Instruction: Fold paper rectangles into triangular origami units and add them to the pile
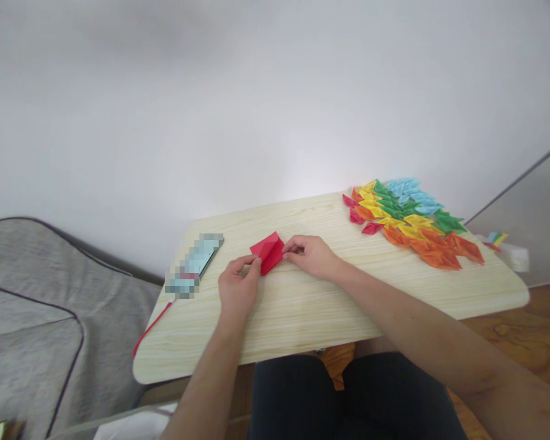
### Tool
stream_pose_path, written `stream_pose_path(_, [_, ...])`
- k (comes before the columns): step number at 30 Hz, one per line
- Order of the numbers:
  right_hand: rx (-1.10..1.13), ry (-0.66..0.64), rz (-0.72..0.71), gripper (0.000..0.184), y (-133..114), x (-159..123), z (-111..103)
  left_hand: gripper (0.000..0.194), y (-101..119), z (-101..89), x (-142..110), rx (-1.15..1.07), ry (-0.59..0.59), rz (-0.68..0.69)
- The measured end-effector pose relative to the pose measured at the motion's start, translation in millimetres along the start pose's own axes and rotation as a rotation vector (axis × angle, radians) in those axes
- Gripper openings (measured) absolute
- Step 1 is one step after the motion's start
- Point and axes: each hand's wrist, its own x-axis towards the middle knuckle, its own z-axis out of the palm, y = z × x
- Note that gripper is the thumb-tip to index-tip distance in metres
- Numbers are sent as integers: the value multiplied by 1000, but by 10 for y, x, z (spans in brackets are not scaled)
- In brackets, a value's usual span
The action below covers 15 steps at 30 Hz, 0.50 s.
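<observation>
A red sheet of folding paper [270, 252], partly folded, is held between my two hands over the middle of the table. My left hand [241, 282] pinches its lower left edge between thumb and fingers. At its right edge, my right hand [312, 254] grips the paper with the fingertips. Part of the fold is covered by my fingers. Off to the right lie rows of folded paper pieces in several colours, among them orange pieces [433, 249], yellow pieces [415, 227], green pieces [389, 200], light blue pieces [415, 192] and a few red pieces [372, 228].
The pale wooden table [302, 324] stands against a white wall [256, 110]. On its left side lies a phone [197, 263], blurred out, with a red cord [152, 327] hanging over the edge. A grey sofa [105, 324] is at the left. Beyond the right end sits a white bag [516, 256].
</observation>
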Motion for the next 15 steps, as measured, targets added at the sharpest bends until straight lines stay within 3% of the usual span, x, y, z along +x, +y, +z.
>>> stream_pose_path(8, [-49, 14, -36, 11, -18, -21, 32, 20, 14, -54, -25, -45, 209, 122])
stream_pose_path(12, [-7, 82, -2, 15, -2, -8, 16, 19, 109, -90, -53, -56, 265, 173])
stream_pose_path(15, [69, 163, 35, 28, -29, 21, -37, 21, 215, -104, -50, -69, 265, 186])
